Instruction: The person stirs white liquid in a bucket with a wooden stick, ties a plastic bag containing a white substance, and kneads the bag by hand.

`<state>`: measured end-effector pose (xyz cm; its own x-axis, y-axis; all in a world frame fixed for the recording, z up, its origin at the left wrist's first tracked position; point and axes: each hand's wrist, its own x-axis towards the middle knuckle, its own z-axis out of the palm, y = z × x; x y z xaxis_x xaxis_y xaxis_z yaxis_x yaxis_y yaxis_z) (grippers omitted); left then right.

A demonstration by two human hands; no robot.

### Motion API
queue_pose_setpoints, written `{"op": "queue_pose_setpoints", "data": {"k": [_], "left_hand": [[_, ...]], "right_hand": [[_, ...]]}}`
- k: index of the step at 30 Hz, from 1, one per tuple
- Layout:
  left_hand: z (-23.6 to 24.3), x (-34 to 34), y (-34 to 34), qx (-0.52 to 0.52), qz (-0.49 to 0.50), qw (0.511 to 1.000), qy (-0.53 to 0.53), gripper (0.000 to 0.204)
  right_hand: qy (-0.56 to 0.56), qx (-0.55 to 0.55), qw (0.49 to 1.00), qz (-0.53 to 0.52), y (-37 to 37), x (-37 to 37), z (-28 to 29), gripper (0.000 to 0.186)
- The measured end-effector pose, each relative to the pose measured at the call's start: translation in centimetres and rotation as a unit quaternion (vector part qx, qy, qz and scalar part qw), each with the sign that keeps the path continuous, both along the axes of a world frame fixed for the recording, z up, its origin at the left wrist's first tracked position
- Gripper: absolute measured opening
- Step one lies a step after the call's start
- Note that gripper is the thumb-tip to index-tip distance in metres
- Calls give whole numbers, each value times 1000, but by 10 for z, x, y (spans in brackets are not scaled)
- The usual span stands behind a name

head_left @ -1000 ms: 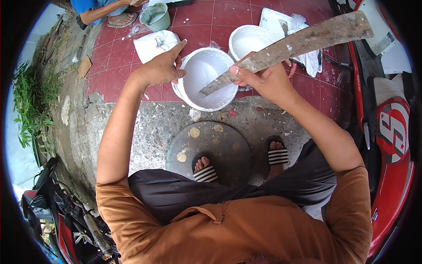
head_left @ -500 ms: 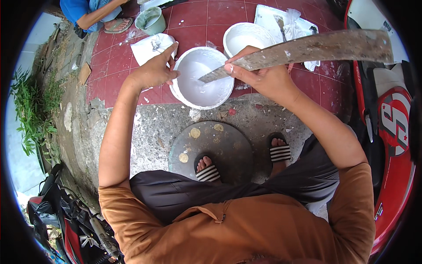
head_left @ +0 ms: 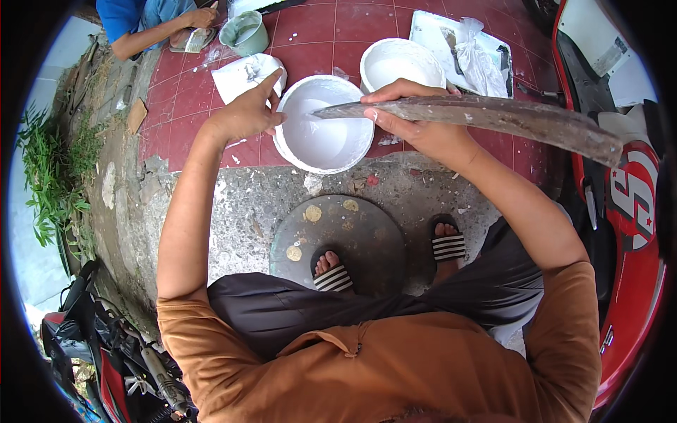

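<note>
Right grip [head_left: 427, 127] pinching slat [head_left: 508, 118], tip [head_left: 328, 111] inside bucket [head_left: 328, 170], room around, left grip [head_left: 243, 116] at rim (closure unclear)

Head-worn fisheye view, from above, facing down, white bucket [head_left: 287, 146] near

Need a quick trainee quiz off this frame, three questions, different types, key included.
1. Which hand grips the long, weathered, brown wooden board?
2. True or false: the left hand is at the left side of the nearer round white bucket.
3. The board's narrow end shows within the opening of: A) the small grey-green bucket; B) the nearer white bucket; C) the farther white bucket.

Key:
1. The right hand
2. True
3. B
</note>
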<state>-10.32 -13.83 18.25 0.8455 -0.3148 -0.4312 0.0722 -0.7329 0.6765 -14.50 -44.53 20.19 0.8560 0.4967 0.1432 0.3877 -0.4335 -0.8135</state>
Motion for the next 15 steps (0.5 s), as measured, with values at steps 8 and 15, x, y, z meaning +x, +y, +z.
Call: {"op": "queue_pose_setpoints", "data": {"k": [8, 15], "left_hand": [[1, -2, 5, 16, 14, 1000, 3, 85], [-8, 6, 15, 25, 7, 1000, -14, 86]], "right_hand": [[-8, 68, 997, 43, 5, -6, -7, 16], [-21, 90, 995, -30, 1, 8, 5, 19]]}}
